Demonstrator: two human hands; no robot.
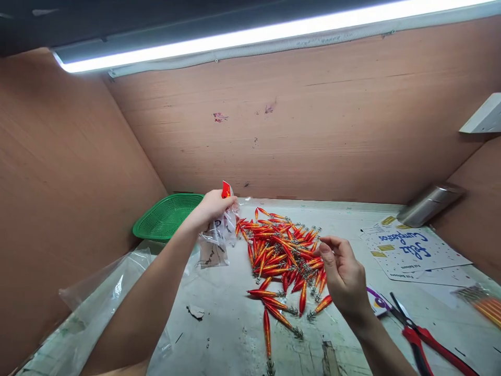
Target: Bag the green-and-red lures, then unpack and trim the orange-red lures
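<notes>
A heap of red and orange squid jigs with spiky metal hook crowns lies mid-table, several loose ones on the near side. Beyond its left edge, my left hand is closed on a clear plastic bag with a red label piece at the top. The bag hangs down beside the heap, and dark marks show through it. My right hand is at the heap's right edge, thumb and forefinger brought together in a pinch. Whatever lies between those fingertips is too small to make out.
A green basket stands at back left, clear plastic sheeting in front of it. To the right are red-handled pliers, printed cards, a metal cylinder and packed orange sticks. Wooden walls enclose the table.
</notes>
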